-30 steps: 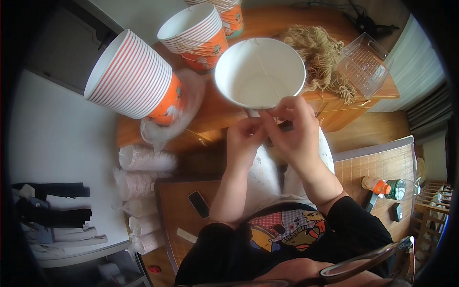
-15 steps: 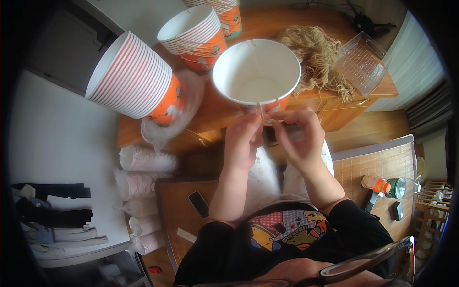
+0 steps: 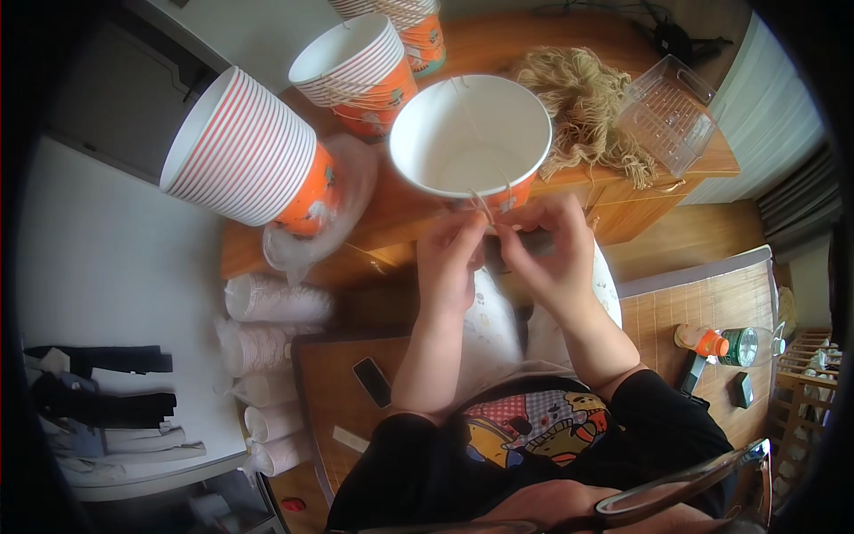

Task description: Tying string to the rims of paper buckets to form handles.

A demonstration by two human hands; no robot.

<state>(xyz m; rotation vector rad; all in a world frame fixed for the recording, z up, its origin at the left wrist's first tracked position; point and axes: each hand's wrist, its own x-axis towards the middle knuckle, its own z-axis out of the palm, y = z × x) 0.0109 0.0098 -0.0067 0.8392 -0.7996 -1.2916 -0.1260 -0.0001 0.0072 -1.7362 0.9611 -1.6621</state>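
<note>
A large white-lined paper bucket (image 3: pixel 427 147) with an orange outside stands near the desk's front edge. Thin cord (image 3: pixel 480 203) runs over its near rim, and another strand crosses its inside. Just below that rim, my left hand (image 3: pixel 449 258) pinches the cord between thumb and fingertips. My right hand (image 3: pixel 553 245) is beside it, thumb and forefinger closed on the same cord, fingertips almost meeting the left ones. A heap of tan cord (image 3: pixel 583 102) lies to the right of the bucket. The exact crossing of the strands between my fingers is too small to make out.
On the wooden desk (image 3: pixel 463 49), a tall stack of buckets (image 3: pixel 240 147) leans at left, beside corded bucket stacks (image 3: pixel 356 76). A clear plastic basket (image 3: pixel 667 116) sits at right. Wrapped stacks (image 3: pixel 276 298), a phone (image 3: pixel 372 381) and bottles (image 3: pixel 738 347) lie lower down.
My right hand's fingertips have shifted slightly, thumb and forefinger drawing together at the cord. The bucket and desk items appear a little further left as the view moves slightly.
</note>
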